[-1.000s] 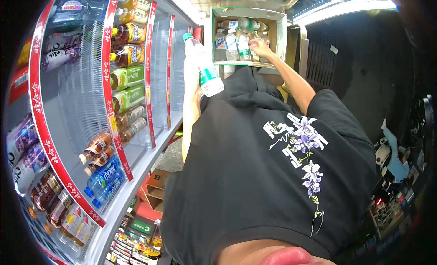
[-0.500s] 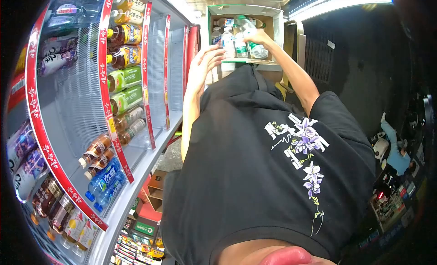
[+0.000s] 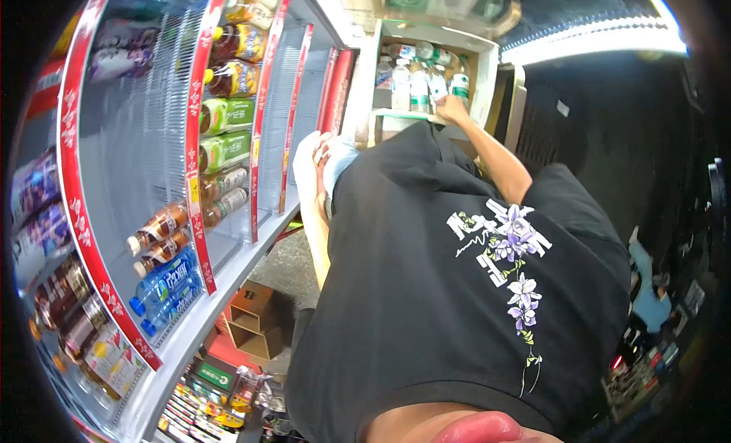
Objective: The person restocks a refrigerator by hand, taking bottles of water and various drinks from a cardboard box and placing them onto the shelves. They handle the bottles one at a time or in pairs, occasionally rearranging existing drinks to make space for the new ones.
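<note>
An open cardboard box point(image 3: 486, 77) at the top middle holds several clear plastic bottles, some standing in a front row and others lying behind. My right hand point(image 3: 452, 110) is at the box's near edge, its fingers closed around the lower end of a water bottle point(image 3: 438, 85) with a green-and-white label. Beside it stands another green-labelled bottle point(image 3: 460, 85). My left hand point(image 3: 314, 157) is lower, between the shelves and my body, with curled fingers beside light blue denim point(image 3: 339, 163). What it holds, if anything, is hidden.
On the left, red-edged cooler shelves point(image 3: 199, 138) carry tea bottles point(image 3: 228, 115), blue bottles point(image 3: 169, 291) and other drinks. Brown cartons point(image 3: 255, 321) sit on the floor. Packaged goods point(image 3: 205, 401) lie at the bottom left. Another person point(image 3: 649, 298) is far right.
My left hand has dropped away from the box, and its spread fingers have curled. The right hand has moved to the box's near edge. Front bottles stand more evenly. The view has shifted.
</note>
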`<action>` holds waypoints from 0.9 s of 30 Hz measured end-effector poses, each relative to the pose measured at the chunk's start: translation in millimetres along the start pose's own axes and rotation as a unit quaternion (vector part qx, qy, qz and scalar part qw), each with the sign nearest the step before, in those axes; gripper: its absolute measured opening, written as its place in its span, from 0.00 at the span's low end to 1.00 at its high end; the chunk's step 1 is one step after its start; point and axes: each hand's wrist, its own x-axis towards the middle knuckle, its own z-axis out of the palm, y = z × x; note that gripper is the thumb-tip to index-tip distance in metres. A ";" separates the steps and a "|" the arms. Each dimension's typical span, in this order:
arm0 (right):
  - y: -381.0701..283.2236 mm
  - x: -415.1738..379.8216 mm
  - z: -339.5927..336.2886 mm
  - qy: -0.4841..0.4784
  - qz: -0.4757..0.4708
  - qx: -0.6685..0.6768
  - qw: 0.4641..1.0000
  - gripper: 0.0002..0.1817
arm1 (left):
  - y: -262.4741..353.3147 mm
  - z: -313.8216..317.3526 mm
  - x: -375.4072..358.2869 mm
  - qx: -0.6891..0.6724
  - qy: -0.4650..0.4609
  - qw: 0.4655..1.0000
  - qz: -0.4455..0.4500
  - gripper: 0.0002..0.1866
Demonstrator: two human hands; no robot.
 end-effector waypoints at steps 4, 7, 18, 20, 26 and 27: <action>-46.6 -18.5 6.4 0.065 -0.138 0.025 0.988 0.16 | -6.0 -29.5 -5.2 0.050 0.008 0.992 0.117 0.18; -130.1 -46.2 -23.6 0.063 -0.259 0.119 0.957 0.12 | 27.4 -24.1 -15.6 0.098 0.046 0.970 0.217 0.16; -506.1 -159.3 -159.7 0.027 -0.650 0.254 0.716 0.13 | 265.9 19.0 -127.4 0.374 0.352 0.484 0.709 0.20; -576.6 -200.9 -187.7 0.037 -0.721 0.283 0.631 0.15 | 312.2 27.2 -152.1 0.419 0.460 0.377 0.686 0.26; -739.1 -279.9 -222.0 0.153 -0.828 0.263 0.470 0.45 | 408.0 32.3 -168.2 0.516 0.577 0.212 0.596 0.28; -755.1 -286.3 -221.7 0.143 -0.812 0.251 0.508 0.47 | 415.1 29.7 -161.0 0.529 0.577 0.209 0.587 0.25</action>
